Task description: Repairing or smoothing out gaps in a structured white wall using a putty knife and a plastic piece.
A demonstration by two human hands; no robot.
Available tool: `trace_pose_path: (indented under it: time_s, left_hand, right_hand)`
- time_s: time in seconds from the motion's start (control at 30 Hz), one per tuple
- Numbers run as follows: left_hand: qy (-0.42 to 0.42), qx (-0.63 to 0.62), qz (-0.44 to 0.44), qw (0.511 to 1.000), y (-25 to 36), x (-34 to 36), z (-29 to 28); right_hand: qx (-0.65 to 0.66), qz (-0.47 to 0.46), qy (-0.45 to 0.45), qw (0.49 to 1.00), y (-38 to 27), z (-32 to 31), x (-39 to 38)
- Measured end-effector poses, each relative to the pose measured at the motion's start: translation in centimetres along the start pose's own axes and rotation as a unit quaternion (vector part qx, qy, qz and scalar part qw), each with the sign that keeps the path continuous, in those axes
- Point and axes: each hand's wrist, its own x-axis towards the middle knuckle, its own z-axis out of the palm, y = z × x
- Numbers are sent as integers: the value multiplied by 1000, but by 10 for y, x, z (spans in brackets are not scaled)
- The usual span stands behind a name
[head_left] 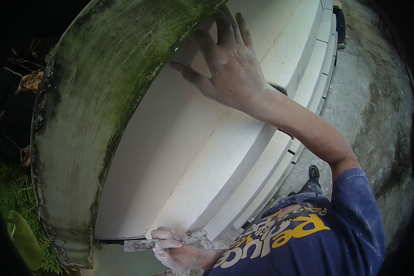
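Observation:
My right hand (232, 69) lies flat with fingers spread on the upper part of a large white block (170, 152), close to where it meets a mossy concrete wall top (78, 115). The hand is dusted white and holds nothing. At the bottom of the view my left hand (177, 250) is closed around a flat grey tool (138, 245), dusty, lying along the block's lower edge. The tool's tip points left toward the mossy concrete. I cannot tell what kind of tool it is.
More white blocks (308, 78) form stepped layers running to the upper right. Grey concrete ground (372, 101) lies on the right, with my dark shoe (313, 172) on it. Grass (18, 198), a green object (23, 239) and dry leaves (30, 83) are at the left.

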Motion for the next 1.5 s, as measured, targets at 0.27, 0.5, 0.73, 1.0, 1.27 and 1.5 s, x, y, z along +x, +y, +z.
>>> trace_pose_path:
  time_s: [0.27, 0.5, 0.73, 1.0, 1.27, 1.5]
  left_hand:
    - [-18, 113, 19, 993, -10, -3, 25]
    - [-392, -124, 53, 910, -59, -40, 62]
    - [-506, 10, 34, 862, -169, -115, 116]
    - [-435, 25, 115, 892, -210, -134, 123]
    - [-483, 35, 28, 874, -212, -137, 132]
    - [-511, 54, -5, 858, -223, -121, 137]
  right_hand:
    - [103, 127, 34, 986, 33, 11, 5]
    - [131, 194, -18, 972, 75, -2, 33]
    - [67, -23, 19, 997, -22, -7, -7]
    - [88, 154, 48, 983, 36, 0, 25]
    - [120, 169, 27, 978, 79, -7, 31]
    - [75, 77, 57, 993, 36, -7, 18]
